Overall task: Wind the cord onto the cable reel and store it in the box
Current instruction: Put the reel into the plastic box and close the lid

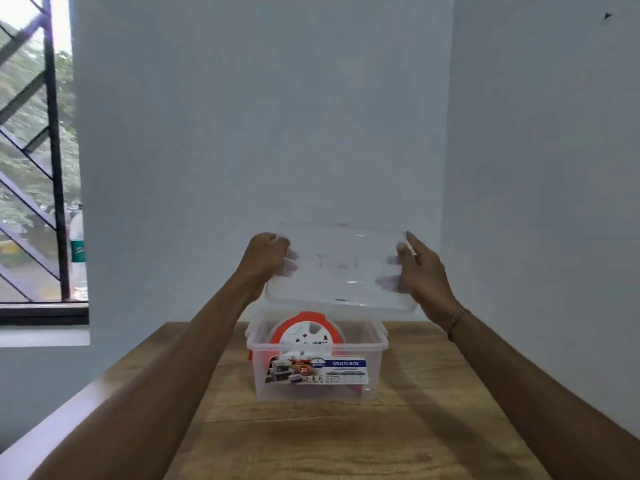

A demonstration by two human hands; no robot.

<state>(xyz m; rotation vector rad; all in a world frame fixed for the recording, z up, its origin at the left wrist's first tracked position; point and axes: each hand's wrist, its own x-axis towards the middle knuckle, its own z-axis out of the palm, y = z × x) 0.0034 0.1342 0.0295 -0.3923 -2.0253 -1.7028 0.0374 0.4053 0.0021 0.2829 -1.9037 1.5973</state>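
Note:
A clear plastic box [375,372] with a printed label stands on the wooden table [346,438]. Inside it the orange and white cable reel [306,332] stands upright at the left. I hold the transparent lid [343,268] in the air just above the box, tilted toward me. My left hand [266,258] grips the lid's left edge. My right hand [420,268] grips its right edge, with the index finger stretched upward. The cord itself is not visible.
White walls stand close behind and to the right of the table. A barred window [34,168] is at the left, with a plastic bottle [78,251] on its sill. Bare tabletop lies in front of the box.

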